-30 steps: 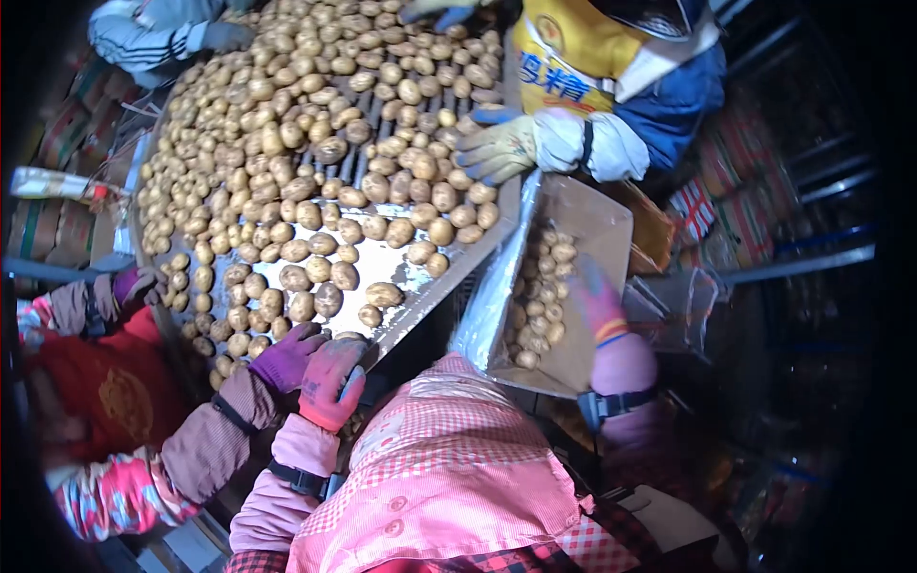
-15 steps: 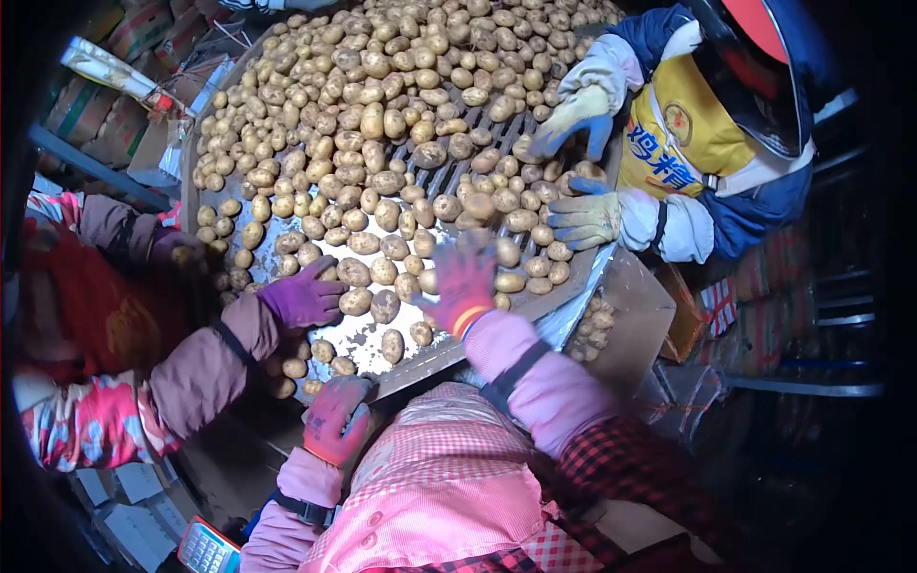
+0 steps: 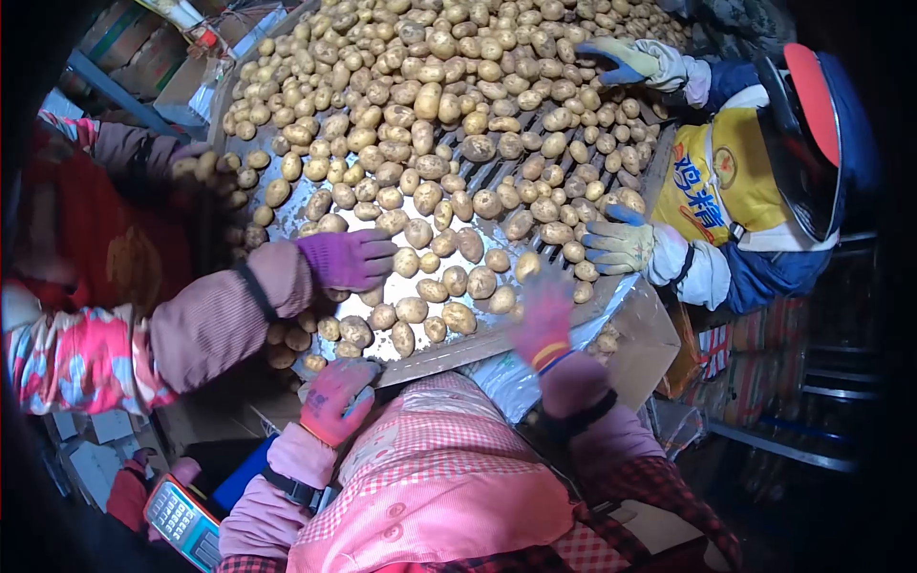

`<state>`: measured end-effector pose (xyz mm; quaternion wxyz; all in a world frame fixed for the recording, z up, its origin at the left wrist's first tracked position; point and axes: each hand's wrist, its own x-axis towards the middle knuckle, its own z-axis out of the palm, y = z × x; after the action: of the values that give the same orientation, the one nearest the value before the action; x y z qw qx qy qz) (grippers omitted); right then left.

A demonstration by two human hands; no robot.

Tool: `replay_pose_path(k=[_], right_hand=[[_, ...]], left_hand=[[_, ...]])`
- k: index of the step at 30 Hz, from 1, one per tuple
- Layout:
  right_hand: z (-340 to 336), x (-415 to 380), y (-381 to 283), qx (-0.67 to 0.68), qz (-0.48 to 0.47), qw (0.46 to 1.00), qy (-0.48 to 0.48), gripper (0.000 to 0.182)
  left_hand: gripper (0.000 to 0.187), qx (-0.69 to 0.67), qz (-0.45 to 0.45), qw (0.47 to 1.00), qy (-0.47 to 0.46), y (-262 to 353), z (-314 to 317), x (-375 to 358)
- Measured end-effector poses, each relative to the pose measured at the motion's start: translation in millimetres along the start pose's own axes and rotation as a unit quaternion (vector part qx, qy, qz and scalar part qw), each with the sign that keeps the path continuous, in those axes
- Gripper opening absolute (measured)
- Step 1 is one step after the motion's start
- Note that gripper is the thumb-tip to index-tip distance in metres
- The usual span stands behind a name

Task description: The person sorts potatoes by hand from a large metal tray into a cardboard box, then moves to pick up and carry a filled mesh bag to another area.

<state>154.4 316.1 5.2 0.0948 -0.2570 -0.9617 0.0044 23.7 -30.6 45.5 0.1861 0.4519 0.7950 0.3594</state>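
Potatoes (image 3: 411, 309) lie loose over the sorting table (image 3: 420, 205), heaped at the far end and scattered on the shiny metal near me. My left hand (image 3: 336, 399), in a pink glove with greyish fingertips, rests on the near table edge with its thumb apart from the fingers. No object shows in it, and a few potatoes lie just beyond. My right hand (image 3: 544, 320), also gloved, is smeared by motion over the right edge of the table. Potatoes lie just beside it; whether it holds one I cannot make out.
On the left a co-worker's purple-gloved hand (image 3: 351, 260) reaches over the potatoes. Another co-worker on the right has one gloved hand (image 3: 619, 244) at the table edge and one (image 3: 621, 63) farther back. A cardboard box (image 3: 642, 334) holding potatoes stands below the right edge. A calculator-like device (image 3: 181, 523) is bottom left.
My right hand has moved right, from above the potatoes to the table's right edge. The left co-worker's purple-gloved hand reaches farther in, and the right co-worker's far hand has moved back. The view has shifted.
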Motion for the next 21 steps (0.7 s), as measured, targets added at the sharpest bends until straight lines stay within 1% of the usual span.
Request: replay_pose_path(k=[2, 3, 4, 6, 7, 8, 10, 11, 13, 14, 16, 17, 19, 21], right_hand=[[-11, -14, -40, 0.074, -0.120, 0.981, -0.137, 0.057], [-2, -11, -35, 0.076, -0.121, 0.980, -0.138, 0.057], [17, -6, -27, 0.241, -0.158, 0.943, -0.167, 0.056], [19, 21, -19, 0.402, -0.192, 0.873, -0.197, 0.056], [2, 46, -18, 0.299, -0.118, 0.935, -0.150, 0.054], [-7, 66, -18, 0.189, -0.041, 0.976, -0.099, 0.053], [1, 89, -21, 0.054, -0.025, 0.995, -0.077, 0.056], [3, 100, -28, 0.055, -0.028, 0.995, -0.079, 0.056], [6, 118, -52, 0.014, -0.035, 0.998, -0.059, 0.060], [7, 126, -62, -0.036, -0.047, 0.992, -0.111, 0.066], [19, 134, -71, -0.085, -0.076, 0.984, -0.135, 0.067], [20, 137, -73, -0.082, -0.079, 0.984, -0.135, 0.067], [15, 139, -73, -0.139, -0.107, 0.971, -0.161, 0.067], [16, 138, -74, -0.153, -0.113, 0.966, -0.174, 0.066]], left_hand=[[0.041, -0.003, 0.007, 1.000, -0.001, 2, 1, 4], [0.041, 0.001, 0.008, 1.000, 0.002, 4, 0, 6], [0.040, 0.005, 0.010, 1.000, 0.005, 6, -2, 7], [0.040, 0.012, -0.003, 1.000, 0.015, 13, -9, 10], [0.039, 0.018, -0.011, 1.000, 0.022, 16, -12, 9], [0.039, 0.020, -0.015, 0.999, 0.023, 17, -13, 7], [0.038, 0.014, -0.031, 0.999, 0.018, 17, -13, 3], [0.038, 0.014, -0.035, 0.999, 0.019, 17, -12, 1], [0.039, 0.023, -0.038, 0.998, 0.035, 19, -10, -5], [0.039, 0.025, -0.045, 0.998, 0.035, 20, -10, -9], [0.040, 0.035, -0.060, 0.997, 0.032, 21, -13, -14], [0.040, 0.038, -0.063, 0.997, 0.033, 20, -13, -19], [0.040, 0.035, -0.080, 0.995, 0.051, 17, -11, -30], [0.040, 0.037, -0.080, 0.995, 0.055, 15, -10, -38]])
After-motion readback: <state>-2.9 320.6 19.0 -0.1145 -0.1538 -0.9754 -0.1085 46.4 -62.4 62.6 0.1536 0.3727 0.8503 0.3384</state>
